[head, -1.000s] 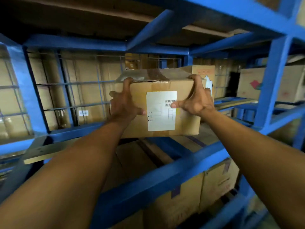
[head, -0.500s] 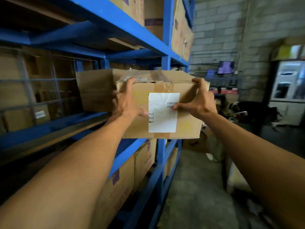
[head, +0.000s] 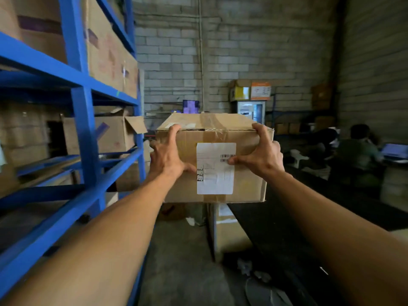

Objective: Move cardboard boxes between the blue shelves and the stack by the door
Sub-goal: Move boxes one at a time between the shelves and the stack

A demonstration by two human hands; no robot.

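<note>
Carrying is under way: taped cardboard box (head: 220, 164) is clear of the blue shelves (head: 86, 138), held in mid-air by left hand (head: 169, 157) and right hand (head: 261, 155) clamped on its top corners, setting down still left.

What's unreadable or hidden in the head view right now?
- Label text on the carried box: too small and blurred.
- Box underside and far side: hidden by the box itself.
- Left hand and right hand fingers: tips hidden over the top edge.
- Seated person: dark, blurred.
- Door stack: not identifiable.
</note>
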